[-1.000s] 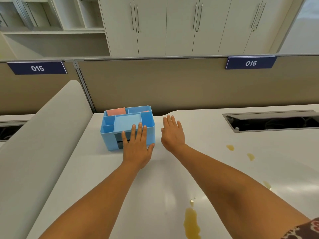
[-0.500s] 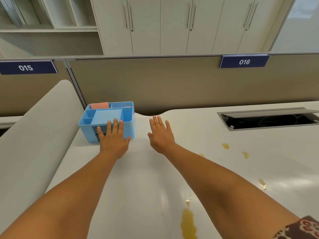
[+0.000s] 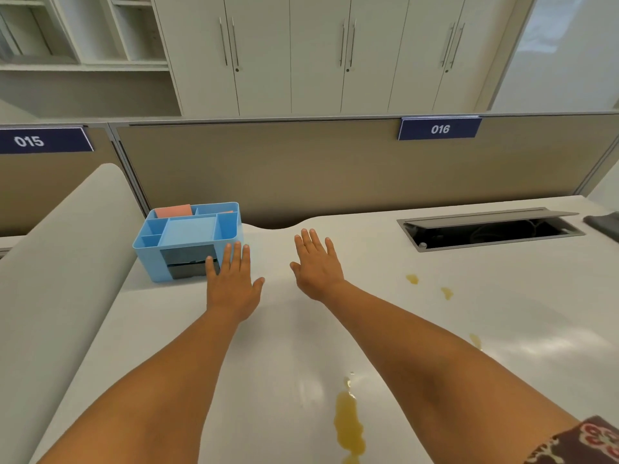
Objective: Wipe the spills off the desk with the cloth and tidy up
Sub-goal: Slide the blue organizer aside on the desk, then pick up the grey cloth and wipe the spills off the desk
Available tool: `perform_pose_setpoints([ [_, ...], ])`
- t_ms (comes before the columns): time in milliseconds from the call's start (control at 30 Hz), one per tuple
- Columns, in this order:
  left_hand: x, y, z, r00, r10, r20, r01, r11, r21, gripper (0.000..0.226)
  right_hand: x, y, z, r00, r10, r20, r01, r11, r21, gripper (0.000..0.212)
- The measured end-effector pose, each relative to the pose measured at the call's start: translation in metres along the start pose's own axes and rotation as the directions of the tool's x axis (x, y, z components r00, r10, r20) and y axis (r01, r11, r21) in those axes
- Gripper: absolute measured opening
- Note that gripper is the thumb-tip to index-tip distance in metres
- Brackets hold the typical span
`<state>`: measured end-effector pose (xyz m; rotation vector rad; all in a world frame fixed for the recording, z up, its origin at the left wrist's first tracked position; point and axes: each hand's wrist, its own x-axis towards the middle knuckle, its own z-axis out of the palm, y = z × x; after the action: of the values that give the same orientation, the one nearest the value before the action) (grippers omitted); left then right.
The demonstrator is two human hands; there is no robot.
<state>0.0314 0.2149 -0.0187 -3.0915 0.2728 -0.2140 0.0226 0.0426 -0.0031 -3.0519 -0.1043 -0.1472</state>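
Both hands lay flat, fingers spread, holding nothing; the cloth point(image 3: 604, 223) sat far right of the right hand point(image 3: 316, 264), the nearer one; left fingers point(image 3: 236, 254) touched the organiser point(image 3: 187, 241)

Navy sign point(image 3: 439, 128) on the partition point(image 3: 301, 169) reads "016"; left of it, a second navy sign point(image 3: 43, 140) reads "015".

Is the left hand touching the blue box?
Touching. The head view shows the left hand with its fingertips pressed flat against the front of the blue box, with no gap visible between them.
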Motion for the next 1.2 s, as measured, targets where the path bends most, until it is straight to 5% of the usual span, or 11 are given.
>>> perform_pose_setpoints([
  [467, -0.051, 0.101, -0.036, 0.987, 0.158, -0.028, -0.16, 0.98, -0.122, 0.068, -0.1, 0.083, -0.046, 0.974, 0.226, -0.014, -0.226, 0.973, -0.051, 0.06],
  [833, -0.12, 0.177, -0.061, 0.991, 0.124, -0.045, -0.129, 0.977, -0.169, 0.066, -0.18, 0.148, -0.067, 0.977, 0.212, -0.021, -0.212, 0.977, -0.011, 0.061],
  [1200, -0.201, 0.324, -0.084, 0.995, 0.096, -0.005, -0.094, 0.963, -0.253, 0.067, -0.29, 0.264, -0.092, 0.985, 0.173, -0.001, -0.173, 0.984, -0.035, 0.061],
])
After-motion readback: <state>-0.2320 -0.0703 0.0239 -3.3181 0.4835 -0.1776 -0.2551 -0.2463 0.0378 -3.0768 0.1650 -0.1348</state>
